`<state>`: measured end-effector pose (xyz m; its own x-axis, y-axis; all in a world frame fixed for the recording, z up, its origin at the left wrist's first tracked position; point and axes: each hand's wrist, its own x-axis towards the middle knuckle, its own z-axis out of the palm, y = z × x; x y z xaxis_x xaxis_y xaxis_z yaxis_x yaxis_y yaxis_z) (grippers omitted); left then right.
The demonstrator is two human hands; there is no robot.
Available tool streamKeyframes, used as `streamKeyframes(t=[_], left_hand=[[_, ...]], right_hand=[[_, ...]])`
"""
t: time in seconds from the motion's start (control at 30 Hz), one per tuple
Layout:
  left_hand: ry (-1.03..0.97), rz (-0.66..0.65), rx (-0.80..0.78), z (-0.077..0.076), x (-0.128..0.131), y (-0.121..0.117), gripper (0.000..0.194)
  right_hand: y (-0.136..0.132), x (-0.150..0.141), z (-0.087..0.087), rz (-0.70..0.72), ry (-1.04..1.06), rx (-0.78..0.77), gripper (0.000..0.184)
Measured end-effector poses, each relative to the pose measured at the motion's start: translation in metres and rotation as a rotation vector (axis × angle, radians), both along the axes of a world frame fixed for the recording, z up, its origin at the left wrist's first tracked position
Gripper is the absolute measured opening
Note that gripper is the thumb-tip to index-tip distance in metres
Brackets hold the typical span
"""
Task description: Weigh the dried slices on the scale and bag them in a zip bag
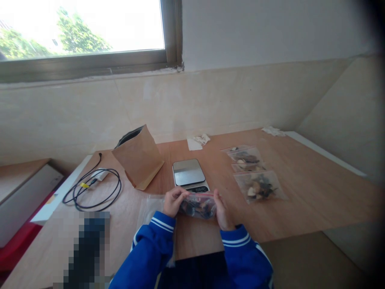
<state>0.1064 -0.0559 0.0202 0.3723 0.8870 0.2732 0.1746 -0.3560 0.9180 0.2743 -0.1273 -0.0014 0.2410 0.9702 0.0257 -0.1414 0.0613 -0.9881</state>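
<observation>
A clear zip bag (200, 206) with a red strip along its top and dark dried pieces inside is held between both hands, just in front of the kitchen scale (189, 172). My left hand (174, 201) pinches the bag's top left corner near the seal. At its right edge, my right hand (223, 208) grips the bag with thumb and fingers. The scale has a silver plate and a dark display, partly hidden by the bag. Under my left forearm lie flat clear plastic bags (147, 206).
Filled zip bags (260, 186) lie to the right, with more bags (246, 157) behind. A brown paper bag (140, 160) stands open at the back left. A coiled black cable (112, 200) lies left. Crumpled tissue (202, 139) rests by the wall. A blurred dark object (86, 253) is at front left.
</observation>
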Motion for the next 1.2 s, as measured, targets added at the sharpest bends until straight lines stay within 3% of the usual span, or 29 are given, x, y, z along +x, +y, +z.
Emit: streamKeyframes(t=[0.37,0.53,0.7,0.93,1.2], left_hand=[[0.049,-0.078,0.133,0.004,-0.003,0.002,0.040],[0.021,0.014,0.195,0.004,-0.005,0.003,0.035],[0.079,0.107,0.234,0.000,-0.005,0.002,0.039],[0.053,0.126,0.186,0.000,-0.007,-0.001,0.042],[-0.012,0.170,0.119,-0.008,-0.007,0.000,0.052]], right_hand=[[-0.001,-0.002,0.002,-0.022,0.221,-0.035,0.065],[-0.002,0.002,0.000,-0.048,0.336,-0.042,0.062],[-0.002,0.002,0.000,-0.040,0.315,-0.061,0.065],[-0.003,0.000,0.007,0.024,0.354,-0.033,0.069],[-0.003,-0.001,0.000,0.013,0.323,-0.060,0.072]])
